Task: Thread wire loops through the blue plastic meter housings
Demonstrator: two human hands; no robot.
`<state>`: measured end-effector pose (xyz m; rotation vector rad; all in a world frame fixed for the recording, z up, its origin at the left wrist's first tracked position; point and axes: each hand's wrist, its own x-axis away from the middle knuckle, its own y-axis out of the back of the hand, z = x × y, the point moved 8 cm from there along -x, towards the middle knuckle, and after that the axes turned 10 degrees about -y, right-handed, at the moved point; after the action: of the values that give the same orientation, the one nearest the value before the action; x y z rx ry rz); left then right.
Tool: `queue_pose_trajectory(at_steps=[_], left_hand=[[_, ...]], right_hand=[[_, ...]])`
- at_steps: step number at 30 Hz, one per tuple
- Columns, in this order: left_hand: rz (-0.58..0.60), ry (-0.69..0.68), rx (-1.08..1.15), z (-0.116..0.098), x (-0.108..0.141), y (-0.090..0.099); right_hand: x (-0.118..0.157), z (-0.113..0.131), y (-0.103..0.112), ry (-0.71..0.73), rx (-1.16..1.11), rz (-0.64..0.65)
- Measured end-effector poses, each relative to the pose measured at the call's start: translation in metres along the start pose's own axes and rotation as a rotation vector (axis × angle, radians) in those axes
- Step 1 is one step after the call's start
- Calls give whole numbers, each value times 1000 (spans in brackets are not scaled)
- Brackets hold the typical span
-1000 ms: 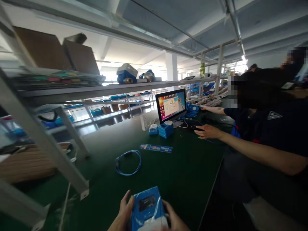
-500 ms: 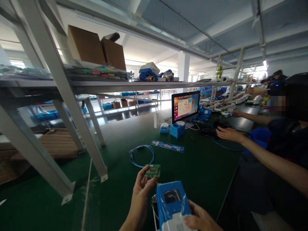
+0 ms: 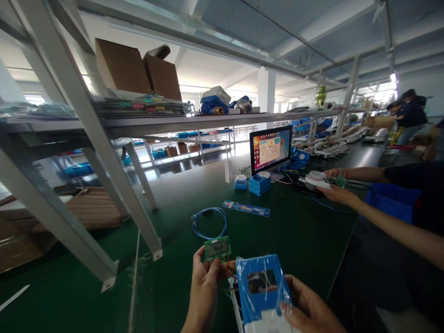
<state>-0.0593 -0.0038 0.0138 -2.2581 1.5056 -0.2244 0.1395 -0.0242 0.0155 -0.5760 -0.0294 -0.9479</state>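
Note:
Between the thumb and fingers of my left hand (image 3: 205,283) is a small green circuit board with an LCD display (image 3: 217,249), its screen facing me. Thin coloured wires (image 3: 227,270) run from the board towards a blue-and-white plastic housing (image 3: 258,303). My right hand (image 3: 307,303) grips that housing along its right side. The housing has a rectangular window and is covered in clear plastic film. Its lower end is cut off by the frame edge. Beyond the board, a coiled blue cable (image 3: 209,223) lies on the green table top (image 3: 173,259).
A strip of blue cards (image 3: 245,208) lies past the cable. Farther back stand stacked blue boxes (image 3: 259,184) and a monitor (image 3: 271,150). At right, a co-worker's hands (image 3: 335,192) hold a round white device (image 3: 315,179). Metal shelf posts (image 3: 132,199) rise at left.
The board and housing have shifted slightly right in view, and the board is tilted differently. The co-worker's two hands have come together on the white device.

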Motion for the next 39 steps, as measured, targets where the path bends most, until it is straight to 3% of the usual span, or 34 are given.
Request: queue_pose_trajectory(at_steps=[5, 7, 11, 15, 19, 22, 26, 31, 34, 39], left_hand=[[-45, 76, 84, 18, 4, -3], [-57, 51, 104, 18, 5, -3], [-48, -77, 37, 7, 6, 7], [-81, -119, -56, 1, 6, 24], [-123, -89, -47, -2, 5, 29], [-150, -68, -33, -1, 6, 29], [-135, -60, -68, 4, 7, 24], [-5, -92, -95, 4, 14, -5], [35, -92, -67, 0, 21, -19], [22, -12, -9, 6, 22, -16]], right_hand=[[-13, 11, -19, 39, -115, 4], [-16, 15, -17, 30, -206, -26], [-16, 18, 20, -53, -422, -191], [-34, 20, 65, -6, -539, -280], [-66, -1, 86, -15, -482, -293], [-73, -8, 95, 51, -411, -347], [-64, 7, 96, 179, -322, -356], [-47, 39, 84, 362, -160, -334], [-41, 46, 75, 396, -122, -355], [-37, 48, 75, 425, -168, -424]])
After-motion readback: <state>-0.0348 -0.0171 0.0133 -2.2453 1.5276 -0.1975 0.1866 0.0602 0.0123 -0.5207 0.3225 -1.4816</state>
